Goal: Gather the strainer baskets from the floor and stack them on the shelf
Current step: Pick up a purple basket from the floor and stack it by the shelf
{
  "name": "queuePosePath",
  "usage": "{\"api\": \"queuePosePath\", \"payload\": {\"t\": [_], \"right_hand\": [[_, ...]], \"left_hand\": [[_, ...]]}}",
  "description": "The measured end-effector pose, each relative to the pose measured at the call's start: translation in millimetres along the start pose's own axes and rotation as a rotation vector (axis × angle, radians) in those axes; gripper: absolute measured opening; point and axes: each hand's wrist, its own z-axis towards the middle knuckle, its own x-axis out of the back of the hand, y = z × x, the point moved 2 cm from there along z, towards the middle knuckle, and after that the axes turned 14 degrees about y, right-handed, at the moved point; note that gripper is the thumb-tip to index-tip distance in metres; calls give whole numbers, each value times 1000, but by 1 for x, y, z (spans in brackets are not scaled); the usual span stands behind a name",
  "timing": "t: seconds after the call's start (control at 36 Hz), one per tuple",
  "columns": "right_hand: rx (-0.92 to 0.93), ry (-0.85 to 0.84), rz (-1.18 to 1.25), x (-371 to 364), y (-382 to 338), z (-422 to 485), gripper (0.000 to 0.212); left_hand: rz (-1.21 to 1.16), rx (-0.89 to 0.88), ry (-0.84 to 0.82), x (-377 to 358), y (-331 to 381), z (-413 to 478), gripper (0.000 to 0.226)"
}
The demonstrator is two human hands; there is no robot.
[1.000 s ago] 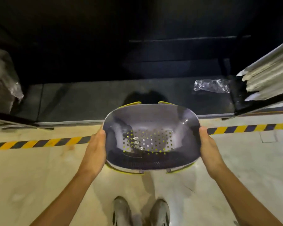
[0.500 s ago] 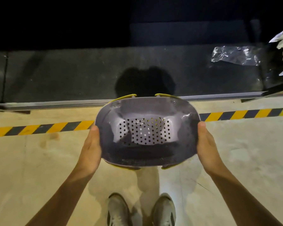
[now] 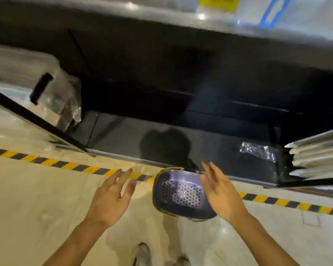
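Item: purple perforated plastic strainer basket with yellow rim (image 3: 177, 192), sitting opening-up over the pale floor (image 3: 37, 198). It is crossing the yellow-and-black striped tape (image 3: 46, 162), with its far rim reaching the front edge of the low dark shelf (image 3: 181, 135). Whether it is resting on the floor cannot be told.

Left hand (image 3: 112, 196): spreading its fingers wide and holding nothing, just left of the basket and apart from it.

Right hand (image 3: 219, 194): fingers straightening and gripping nothing, overlapping the basket's right side. Contact cannot be told.

On the shelf, a crumpled clear plastic wrapper (image 3: 258, 151) is lying far right beside stacked white flat boards (image 3: 319, 152).
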Motion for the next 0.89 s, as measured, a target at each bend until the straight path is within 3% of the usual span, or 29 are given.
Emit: {"api": "queuePosePath", "payload": {"t": [0.14,0.25,0.33,0.39,0.47,0.56,0.72,0.81,0.89], "right_hand": [[445,-73,-269,95,-148,-44,71],[754,-48,-312,148,-252,-76,103],[976,-22,-296,177,-324,-111,67],[1093,-54,-381,194,-365,-136,67],[1269,-12,-355,214,-419,-171,109],[1407,-36,-340,216,-460,-199,123],[1571,-109,-296,196,-523,-258,114],[1620,-99,-298,174,-551,-281,78],[1668,-121,-291,157,-576,-303,69]], "left_hand": [[115,-30,181,164,20,-71,92],[120,71,314,266,25,-137,92],[132,162,432,317,13,-192,93],[125,228,506,344,5,-228,98],[150,345,591,378,-8,-278,98],[159,452,648,400,-23,-320,97],[109,631,794,424,-63,-388,94],[85,718,819,433,-89,-410,92],[98,768,831,447,-111,-425,73]]}}
